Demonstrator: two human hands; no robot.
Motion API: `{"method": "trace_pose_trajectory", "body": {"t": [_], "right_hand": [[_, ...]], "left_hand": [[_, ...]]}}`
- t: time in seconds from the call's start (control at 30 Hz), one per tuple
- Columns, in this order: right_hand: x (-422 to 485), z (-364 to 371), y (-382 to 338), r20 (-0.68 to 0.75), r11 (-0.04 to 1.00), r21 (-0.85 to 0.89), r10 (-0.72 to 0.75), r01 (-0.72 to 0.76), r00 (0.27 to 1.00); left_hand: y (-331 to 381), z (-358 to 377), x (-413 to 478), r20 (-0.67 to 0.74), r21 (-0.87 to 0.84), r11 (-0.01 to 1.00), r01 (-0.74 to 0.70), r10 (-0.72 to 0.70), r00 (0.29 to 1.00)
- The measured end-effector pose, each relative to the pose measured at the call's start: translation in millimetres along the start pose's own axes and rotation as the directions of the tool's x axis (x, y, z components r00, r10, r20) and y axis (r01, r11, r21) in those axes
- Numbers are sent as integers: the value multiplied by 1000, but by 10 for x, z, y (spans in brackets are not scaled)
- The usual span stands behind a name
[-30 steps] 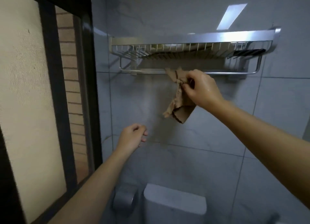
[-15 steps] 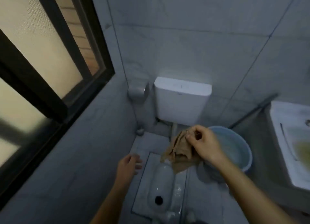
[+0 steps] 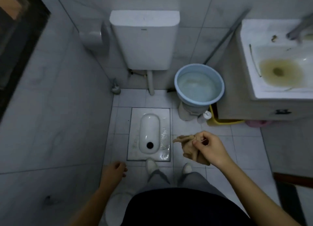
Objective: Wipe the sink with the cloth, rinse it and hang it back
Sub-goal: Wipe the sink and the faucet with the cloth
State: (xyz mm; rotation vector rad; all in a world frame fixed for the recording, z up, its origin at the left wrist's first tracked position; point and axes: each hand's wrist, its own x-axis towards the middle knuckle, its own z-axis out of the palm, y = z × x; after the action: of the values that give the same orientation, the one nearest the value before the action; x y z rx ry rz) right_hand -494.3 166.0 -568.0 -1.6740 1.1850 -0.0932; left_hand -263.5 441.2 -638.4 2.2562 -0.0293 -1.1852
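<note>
Cistern [image 3: 144,39], white, hangs on the back wall. White sink [image 3: 279,94] at the right has a yellowish stain around its drain. Blue basin [image 3: 176,80] with water stands between them. Right hand [image 3: 210,148] pinches the crumpled brown cloth [image 3: 188,150] with curled fingers, above the floor tiles and well apart from the sink. Left hand [image 3: 115,171] hangs loosely curled, holding nothing

We see a tan-brown cloth [image 3: 186,147], a white sink [image 3: 252,32] stained yellow-brown around its drain [image 3: 277,71] — and a pale blue basin [image 3: 199,66]. The cistern [image 3: 144,39] and squat pan [image 3: 149,124] are white; the floor [image 3: 245,149] is a grid of pale grey tiles.
</note>
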Motion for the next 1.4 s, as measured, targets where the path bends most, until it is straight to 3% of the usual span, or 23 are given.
{"method": "trace_pose_trajectory", "body": {"t": [0.2,0.67,0.93,1.1,1.3,1.4], "right_hand": [[-436,-377,578,-57,997,67,41,-37,998],[-1422,-2035,1701,-244,909,392,252,-143,936],[-1426,-2817,2194,-321,783,571,491,-247,810],[-1445,-3327,2323,-364,692,674,615,-258,699],[-1267,-3858,2603,-410,647,720,688,-251,599],[-995,-4160,2788,-437,699,652,663,-294,608]], "left_hand": [[218,448,-103,21,92,993,-80,79,997],[649,1890,-811,44,182,983,-12,4,999],[1724,3080,-463,207,276,957,-93,35,978],[2566,4204,-440,410,375,904,-203,34,911],[3604,5330,-756,652,455,693,-560,170,739],[3996,5668,-847,713,450,586,-674,219,666]]}}
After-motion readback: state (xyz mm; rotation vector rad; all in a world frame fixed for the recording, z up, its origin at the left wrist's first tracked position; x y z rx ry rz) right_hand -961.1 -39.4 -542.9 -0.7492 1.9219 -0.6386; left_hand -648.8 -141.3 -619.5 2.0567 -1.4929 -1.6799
